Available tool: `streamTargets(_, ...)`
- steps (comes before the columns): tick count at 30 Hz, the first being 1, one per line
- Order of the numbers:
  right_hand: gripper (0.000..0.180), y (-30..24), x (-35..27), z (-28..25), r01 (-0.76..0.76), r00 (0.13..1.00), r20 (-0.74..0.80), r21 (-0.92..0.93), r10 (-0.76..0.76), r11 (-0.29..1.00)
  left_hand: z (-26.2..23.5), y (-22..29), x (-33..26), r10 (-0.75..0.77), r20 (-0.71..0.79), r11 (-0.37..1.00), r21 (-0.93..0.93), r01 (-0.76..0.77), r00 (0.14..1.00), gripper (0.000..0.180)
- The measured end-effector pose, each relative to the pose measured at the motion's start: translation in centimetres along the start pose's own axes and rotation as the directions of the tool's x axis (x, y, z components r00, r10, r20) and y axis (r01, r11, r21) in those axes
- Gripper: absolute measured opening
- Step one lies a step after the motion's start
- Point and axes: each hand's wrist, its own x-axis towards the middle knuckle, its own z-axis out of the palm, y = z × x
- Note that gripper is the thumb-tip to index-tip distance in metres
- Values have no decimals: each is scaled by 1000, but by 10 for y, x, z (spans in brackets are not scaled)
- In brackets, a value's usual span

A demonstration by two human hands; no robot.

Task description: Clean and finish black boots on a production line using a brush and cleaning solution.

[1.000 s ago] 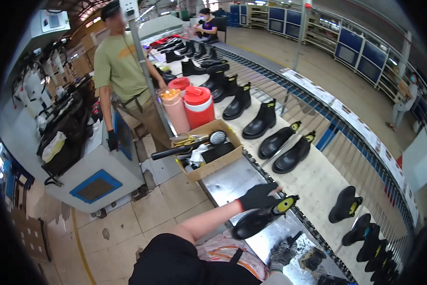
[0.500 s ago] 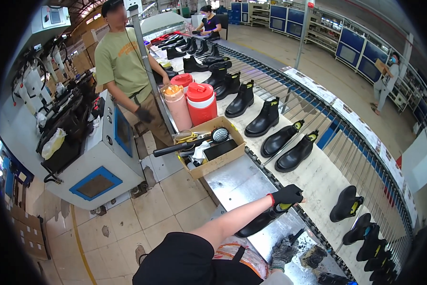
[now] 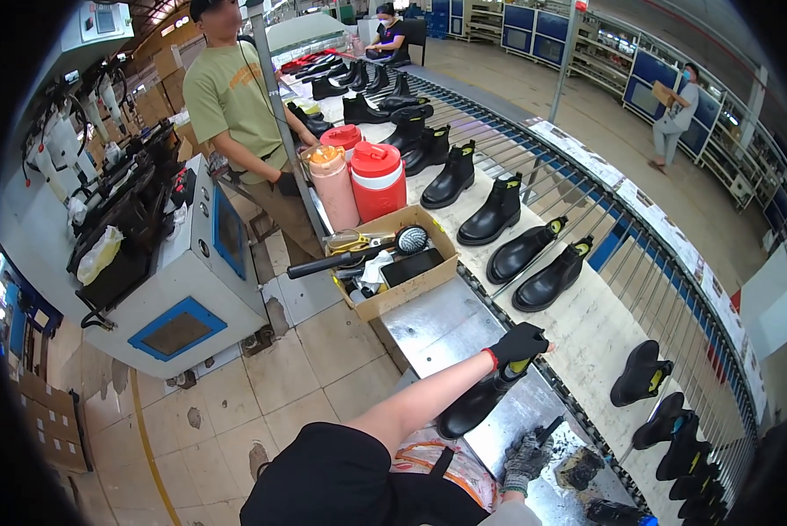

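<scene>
Extending below left hand (image 3: 520,343): 1 black boot (image 3: 474,407), gripped at top.

Left hand now over the top of the black boot; two people in the background have shifted.
A second ago the left hand (image 3: 518,344) was beside the shaft of the boot (image 3: 477,405), its yellow-lined opening in full view; now the dark-gloved fingers cover most of that opening, leaving a strip of lining (image 3: 518,366) showing. The green-shirted co-worker's gloved hand (image 3: 287,182), earlier hanging against the white machine (image 3: 161,289), has risen beside the metal post (image 3: 275,92). The distant walker (image 3: 674,118) has moved leftward, before the blue cabinets (image 3: 643,74).
</scene>
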Motion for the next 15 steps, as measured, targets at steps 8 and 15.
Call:
streamTargets(8, 20, -13, -11, 9, -29, 999, 21, 20, 29, 999, -2, -6, 3, -3, 5, 998, 56, 2, 1000, 42)
streamTargets(15, 20, 3, 0, -2, 17, 999, 44, -54, -15, 998, -4, 0, 0, -27, 37, 999, 26, 26, 999, 43)
